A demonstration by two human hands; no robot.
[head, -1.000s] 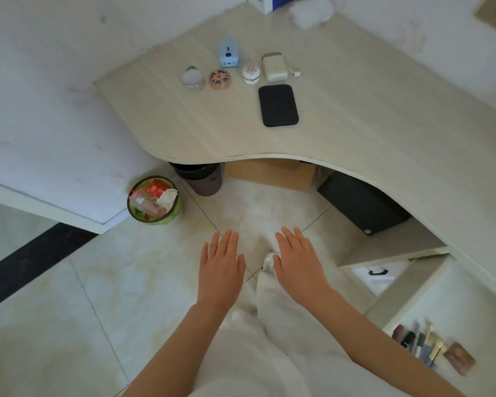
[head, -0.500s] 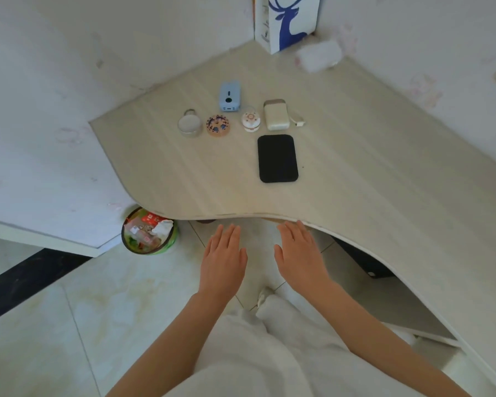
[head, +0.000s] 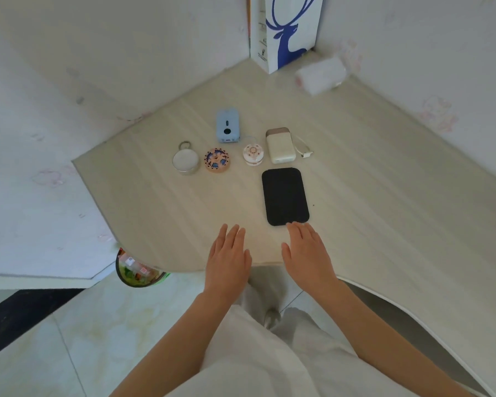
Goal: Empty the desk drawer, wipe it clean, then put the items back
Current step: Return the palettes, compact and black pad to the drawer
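Several small items lie on the light wooden desk (head: 384, 213): a flat black pad (head: 285, 196), a cream power bank (head: 279, 145) with a short strap, a light blue device (head: 227, 125), a round white patterned case (head: 253, 154), a round pink patterned case (head: 217, 160) and a round silver tin (head: 185, 161) with a ring. My left hand (head: 227, 260) and my right hand (head: 307, 255) hover flat with straight fingers over the desk's front edge. The right fingertips reach the black pad's near edge. Both hands hold nothing. The drawer is out of view.
A white box with a blue deer (head: 288, 30) stands in the far corner beside a white fluffy roll (head: 320, 75). A green bin (head: 139, 272) full of wrappers sits on the tiled floor under the desk's left edge. White walls enclose the desk on two sides.
The view has tilted up from the floor and open drawer to the desktop. Both hands have moved forward and now hover over the desk edge.
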